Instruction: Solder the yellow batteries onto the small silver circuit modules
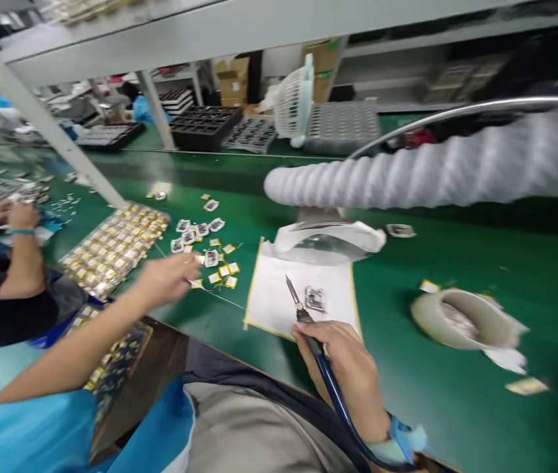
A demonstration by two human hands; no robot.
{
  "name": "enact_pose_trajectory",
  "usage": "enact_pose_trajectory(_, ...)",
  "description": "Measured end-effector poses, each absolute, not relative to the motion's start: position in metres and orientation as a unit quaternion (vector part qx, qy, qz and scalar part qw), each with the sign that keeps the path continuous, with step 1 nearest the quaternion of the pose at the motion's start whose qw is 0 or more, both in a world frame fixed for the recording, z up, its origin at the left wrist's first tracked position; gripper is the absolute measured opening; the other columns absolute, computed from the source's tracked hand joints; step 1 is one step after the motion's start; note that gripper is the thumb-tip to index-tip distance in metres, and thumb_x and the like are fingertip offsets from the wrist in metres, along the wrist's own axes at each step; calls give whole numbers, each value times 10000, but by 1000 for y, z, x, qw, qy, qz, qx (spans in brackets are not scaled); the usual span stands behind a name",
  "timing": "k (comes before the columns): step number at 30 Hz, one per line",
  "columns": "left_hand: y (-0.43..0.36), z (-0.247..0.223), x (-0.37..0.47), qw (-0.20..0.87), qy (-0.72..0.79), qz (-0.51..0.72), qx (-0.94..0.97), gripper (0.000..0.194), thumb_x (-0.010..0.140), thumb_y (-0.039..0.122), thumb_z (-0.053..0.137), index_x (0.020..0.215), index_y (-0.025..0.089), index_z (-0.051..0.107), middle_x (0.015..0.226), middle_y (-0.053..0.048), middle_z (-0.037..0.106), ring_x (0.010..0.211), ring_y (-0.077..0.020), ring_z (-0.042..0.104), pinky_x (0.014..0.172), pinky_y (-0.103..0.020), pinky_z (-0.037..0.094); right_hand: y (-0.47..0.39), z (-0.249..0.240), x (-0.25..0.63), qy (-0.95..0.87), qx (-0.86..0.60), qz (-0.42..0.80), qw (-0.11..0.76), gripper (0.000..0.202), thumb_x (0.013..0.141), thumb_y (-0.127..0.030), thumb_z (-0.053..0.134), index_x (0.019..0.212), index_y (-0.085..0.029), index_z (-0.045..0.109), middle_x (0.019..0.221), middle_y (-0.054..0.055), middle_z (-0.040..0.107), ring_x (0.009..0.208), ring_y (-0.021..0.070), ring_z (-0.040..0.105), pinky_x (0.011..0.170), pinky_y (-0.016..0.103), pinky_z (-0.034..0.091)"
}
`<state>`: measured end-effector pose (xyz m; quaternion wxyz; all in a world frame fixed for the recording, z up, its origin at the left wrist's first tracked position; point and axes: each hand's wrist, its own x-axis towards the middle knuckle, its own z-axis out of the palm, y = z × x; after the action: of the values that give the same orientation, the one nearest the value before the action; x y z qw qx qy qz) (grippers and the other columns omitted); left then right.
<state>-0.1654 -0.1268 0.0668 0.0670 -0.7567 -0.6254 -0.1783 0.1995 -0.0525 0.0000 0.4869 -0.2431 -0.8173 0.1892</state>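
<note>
My right hand (345,364) is wrapped round a soldering iron (325,374), its tip pointing up and left over a white sheet (271,289) with yellow taped edges. On that sheet, just right of the iron's tip, lies a small dark-and-silver part (315,299). My left hand (170,279) reaches over the green bench at the left, fingers pressed together at a small item that I cannot make out. Around its fingertips lie several small yellow-edged white pieces (224,270) and several frame-like parts (202,229).
A magnifier lens (328,246) stands over the sheet's far edge, below a ribbed grey hose (407,174). A tray of yellow-white pieces (116,249) lies left. Right is a cup-like holder (466,318). Another person's hands (22,217) work at far left.
</note>
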Motion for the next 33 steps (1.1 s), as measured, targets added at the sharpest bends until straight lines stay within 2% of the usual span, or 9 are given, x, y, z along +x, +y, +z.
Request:
enact_pose_trajectory(3, -133, 38, -98, 84, -501, -135, -851, 288, 1140, 455, 615, 1280, 277, 794, 1281, -84, 855, 901, -169, 830, 689, -275, 606, -62, 1, 191, -835, -229, 176, 469, 275, 1007, -87, 787, 1218, -255, 735, 974, 26, 855, 803, 207, 821, 755, 368, 660)
enact_pose_trajectory(5, -124, 24, -57, 101, -463, -133, -871, 258, 1159, 386, 585, 1223, 244, 790, 1068, -54, 856, 741, -147, 770, 615, -298, 544, -65, 0, 193, -834, -230, 187, 466, 276, 1012, -94, 786, 1235, -245, 731, 1000, 33, 858, 827, 210, 829, 772, 370, 670)
enact_pose_trajectory(7, -114, 17, -37, 91, -440, -136, -883, 239, 1162, 305, 560, 1105, 238, 782, 902, -15, 798, 685, -136, 718, 594, -316, 502, -65, -2, 201, -829, -241, 199, 463, 269, 1015, -122, 801, 1244, -246, 732, 1016, 32, 855, 845, 214, 834, 785, 368, 679)
enact_pose_trajectory(9, -107, 15, -37, 63, -433, -132, -889, 236, 1148, 248, 551, 1060, 241, 769, 867, -1, 763, 691, -128, 700, 617, -313, 499, -64, -4, 213, -822, -261, 209, 461, 237, 1021, -167, 816, 1227, -252, 737, 1008, 23, 848, 839, 213, 834, 784, 360, 683)
enact_pose_trajectory(13, -98, 14, -50, 21, -440, -122, -889, 234, 1110, 185, 539, 1129, 241, 765, 955, -2, 793, 745, -122, 719, 684, -285, 536, -62, -5, 228, -808, -299, 224, 456, 175, 1033, -179, 804, 1178, -253, 741, 993, 17, 844, 820, 206, 834, 816, 348, 686)
enact_pose_trajectory(18, -80, 26, -32, 15, -381, -144, -913, 234, 1139, 242, 524, 1179, 248, 755, 950, -4, 793, 719, -132, 703, 634, -280, 505, -62, 0, 237, -790, -329, 246, 454, 225, 1030, -147, 797, 1205, -262, 715, 992, 17, 832, 834, 202, 823, 824, 347, 671)
enact_pose_trajectory(25, -22, 30, -26, 38, -409, -226, -883, 109, 1078, 166, 646, 1134, 216, 725, 920, -20, 733, 805, -161, 682, 732, -307, 557, -47, 13, 262, -723, -492, 192, 446, 161, 1085, -415, 767, 1139, -274, 710, 1017, 36, 824, 867, 219, 820, 787, 342, 653)
enact_pose_trajectory(29, -8, 11, -29, 71, -405, -237, -880, 255, 1034, 116, 689, 1266, 216, 722, 908, -27, 716, 795, -180, 634, 708, -324, 530, -39, 21, 248, -634, -563, 267, 458, 215, 1086, -495, 749, 1095, -282, 724, 839, -18, 812, 669, 179, 776, 600, 276, 584)
enact_pose_trajectory(33, -11, -1, -32, 73, -414, -233, -877, 294, 1014, 127, 725, 1292, 223, 721, 905, -33, 694, 800, -189, 607, 708, -332, 516, -38, 20, 229, -566, -590, 312, 484, 206, 1002, -424, 847, 967, -269, 717, 763, -36, 789, 540, 147, 695, 517, 252, 534)
